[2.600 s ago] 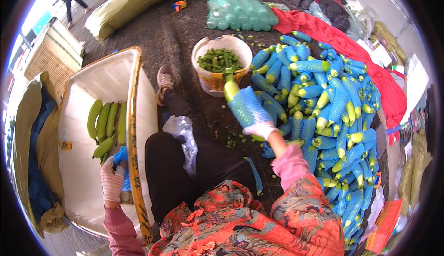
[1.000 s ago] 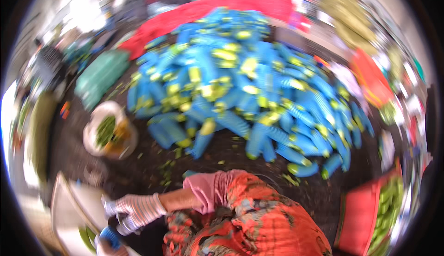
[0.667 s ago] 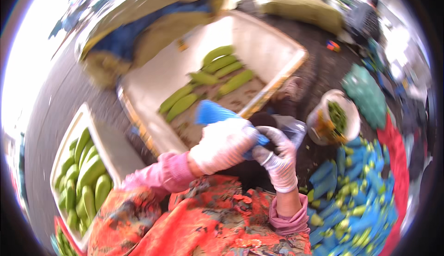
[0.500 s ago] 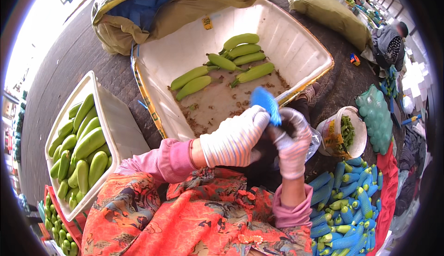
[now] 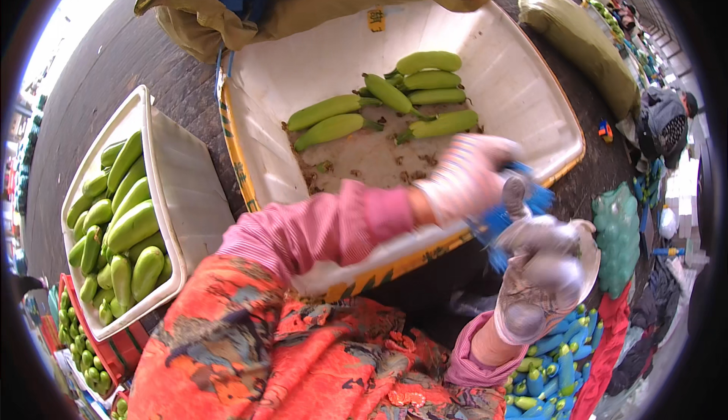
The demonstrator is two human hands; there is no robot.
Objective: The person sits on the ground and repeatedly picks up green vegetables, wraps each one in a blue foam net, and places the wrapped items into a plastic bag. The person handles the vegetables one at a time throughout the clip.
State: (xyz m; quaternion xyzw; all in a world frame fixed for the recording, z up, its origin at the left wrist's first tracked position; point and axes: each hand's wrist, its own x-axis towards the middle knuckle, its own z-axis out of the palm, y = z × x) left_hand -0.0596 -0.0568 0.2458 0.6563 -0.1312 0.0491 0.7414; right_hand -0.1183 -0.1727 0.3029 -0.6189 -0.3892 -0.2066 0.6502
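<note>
My left hand (image 5: 469, 176), in a white striped glove, is closed on bunched blue foam netting (image 5: 497, 221). My right hand (image 5: 540, 264), its glove grey across the palm, is against the same netting, thumb raised and fingers curled at it. Both hands are smeared by motion, and whether anything is inside the netting is hidden. They are over the near right corner of a large white foam tub (image 5: 523, 94). Several pale green squash (image 5: 326, 111) lie in it among brown scraps, apart from my hands.
At left stands a white bin (image 5: 189, 185) full of green squash, beside a red crate (image 5: 125, 348). Squash in blue netting (image 5: 557, 367) are piled at lower right, near a red cloth (image 5: 607, 352). A sack of blue netting (image 5: 326, 3) overhangs the tub's far edge.
Both hands have moved right with the blue netting, which is now more spread out. My right palm has turned into view, and that hand now covers most of the bucket. The view has shifted.
</note>
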